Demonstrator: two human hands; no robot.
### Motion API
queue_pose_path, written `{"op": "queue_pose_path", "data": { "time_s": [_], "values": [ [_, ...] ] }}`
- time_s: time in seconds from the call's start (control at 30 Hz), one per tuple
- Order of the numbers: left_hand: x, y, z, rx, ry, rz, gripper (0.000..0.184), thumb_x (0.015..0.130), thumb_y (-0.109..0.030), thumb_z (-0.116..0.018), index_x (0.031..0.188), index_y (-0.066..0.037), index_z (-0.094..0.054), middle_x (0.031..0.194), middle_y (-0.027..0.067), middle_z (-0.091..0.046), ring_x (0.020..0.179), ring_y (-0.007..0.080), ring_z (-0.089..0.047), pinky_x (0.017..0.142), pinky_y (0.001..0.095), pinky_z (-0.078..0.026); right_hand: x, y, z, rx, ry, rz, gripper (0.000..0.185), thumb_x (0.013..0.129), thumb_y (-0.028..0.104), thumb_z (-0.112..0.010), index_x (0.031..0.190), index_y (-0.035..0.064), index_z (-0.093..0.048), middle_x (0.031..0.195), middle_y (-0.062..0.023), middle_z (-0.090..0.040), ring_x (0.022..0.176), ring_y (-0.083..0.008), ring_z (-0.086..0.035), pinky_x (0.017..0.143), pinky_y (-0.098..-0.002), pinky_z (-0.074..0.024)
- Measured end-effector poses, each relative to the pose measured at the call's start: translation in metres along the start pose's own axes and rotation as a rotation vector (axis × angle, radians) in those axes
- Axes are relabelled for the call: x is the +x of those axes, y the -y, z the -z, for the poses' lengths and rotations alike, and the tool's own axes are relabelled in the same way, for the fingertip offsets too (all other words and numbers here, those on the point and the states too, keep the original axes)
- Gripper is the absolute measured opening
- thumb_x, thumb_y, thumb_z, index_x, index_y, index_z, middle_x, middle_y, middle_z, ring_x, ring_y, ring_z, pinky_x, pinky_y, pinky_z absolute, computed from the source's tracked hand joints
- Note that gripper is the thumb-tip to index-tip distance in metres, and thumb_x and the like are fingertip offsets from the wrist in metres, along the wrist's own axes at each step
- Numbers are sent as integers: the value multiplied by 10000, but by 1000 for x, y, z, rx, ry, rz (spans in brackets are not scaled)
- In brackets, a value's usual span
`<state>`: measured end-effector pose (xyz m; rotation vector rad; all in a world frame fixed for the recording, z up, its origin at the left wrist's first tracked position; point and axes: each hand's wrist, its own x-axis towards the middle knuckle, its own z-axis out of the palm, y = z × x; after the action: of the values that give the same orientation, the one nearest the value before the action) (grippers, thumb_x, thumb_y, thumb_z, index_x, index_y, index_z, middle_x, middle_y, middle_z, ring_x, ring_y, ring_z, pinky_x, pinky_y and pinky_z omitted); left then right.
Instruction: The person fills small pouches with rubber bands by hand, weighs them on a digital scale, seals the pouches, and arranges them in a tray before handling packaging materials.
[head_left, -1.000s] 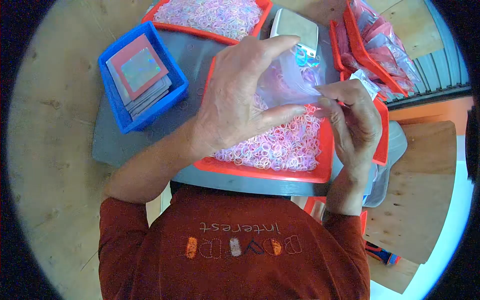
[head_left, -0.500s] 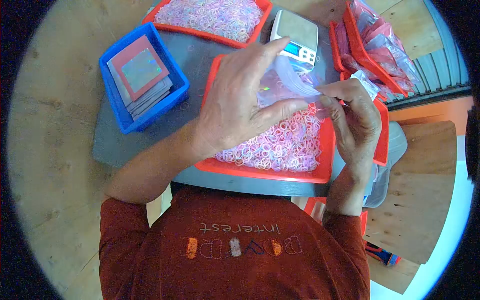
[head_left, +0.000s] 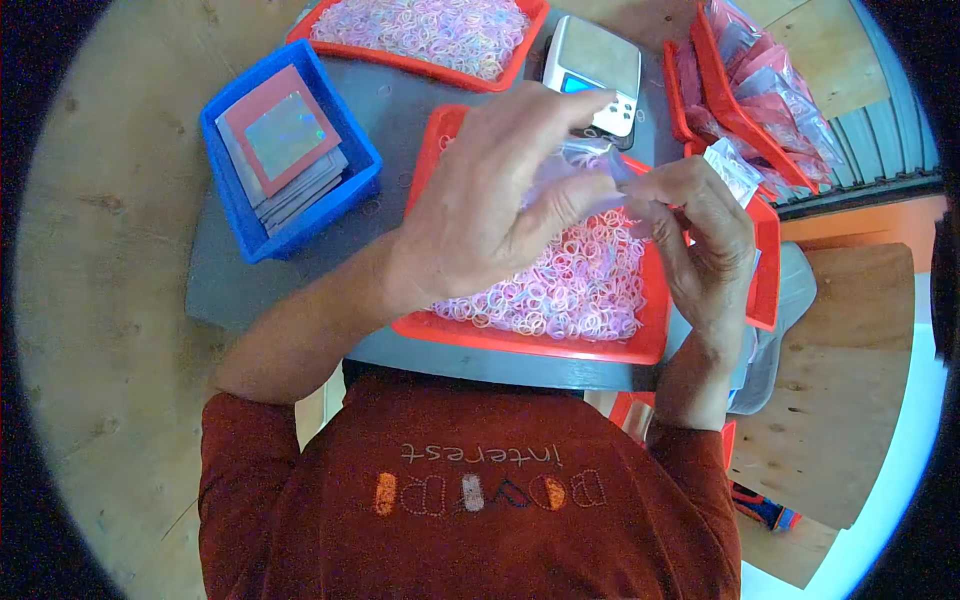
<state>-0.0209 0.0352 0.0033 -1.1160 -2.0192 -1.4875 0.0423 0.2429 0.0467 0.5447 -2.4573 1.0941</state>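
Observation:
Both hands meet over a red tray (head_left: 530,347) of small pastel elastic rings (head_left: 560,300). Between them is a clear plastic bag (head_left: 592,160), partly hidden by the fingers; its contents are hard to make out. My left hand (head_left: 480,195) grips the bag from the left, thumb against its near side and index finger reaching over the far side. From the right, my right hand (head_left: 708,220) pinches the bag's edge between thumb and fingertips. Just beyond the hands stands a white digital scale (head_left: 597,58) with a lit blue display.
At the left, a blue bin (head_left: 362,180) holds flat pieces, a pink one (head_left: 290,135) on top. Another red tray (head_left: 500,80) of rings stands at the back. Red trays with pink-filled plastic bags (head_left: 775,90) sit at the far right, beyond a nearer red tray (head_left: 765,280).
The bag's wide curved mouth has folded in and is now narrower between my hands. My left thumb has risen and closed towards my right fingertips, which have moved slightly left.

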Motion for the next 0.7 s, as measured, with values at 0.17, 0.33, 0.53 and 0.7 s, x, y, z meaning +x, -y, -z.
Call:
{"op": "queue_pose_path", "data": {
  "time_s": [0.17,0.33,0.53,0.7],
  "values": [
    [0,4,5,-127,-100,109,346,976,-116,-670,1289,13,-593,1111,109,-711,1044,163,-660,925,302,-504,0,-6,8,-59,69,49,150,901,-99,-654,1023,-30,-705,958,-77,-635,799,-115,-638,641,-234,-548],
    [-2,-2,13,-36,-99,99,198,978,-13,-644,1170,37,-647,1065,83,-729,928,115,-677,839,244,-527,-1,-6,7,-46,67,46,151,907,-97,-649,1027,-25,-706,955,-76,-633,790,-112,-632,646,-232,-538],
    [4,3,11,-27,-197,-17,244,976,-87,-672,1198,14,-679,1115,115,-722,997,153,-675,886,294,-527,-3,0,4,144,-49,-74,204,842,-118,-690,1018,-18,-713,883,-76,-658,757,-141,-631,643,-253,-508],
    [-5,1,3,-99,8,129,320,1026,-138,-583,1303,15,-629,1175,159,-705,1083,197,-671,919,318,-515,-2,11,-1,370,-157,-262,243,915,-79,-669,1154,-36,-650,981,-66,-646,792,-112,-647,682,-241,-561]
  ]
}}
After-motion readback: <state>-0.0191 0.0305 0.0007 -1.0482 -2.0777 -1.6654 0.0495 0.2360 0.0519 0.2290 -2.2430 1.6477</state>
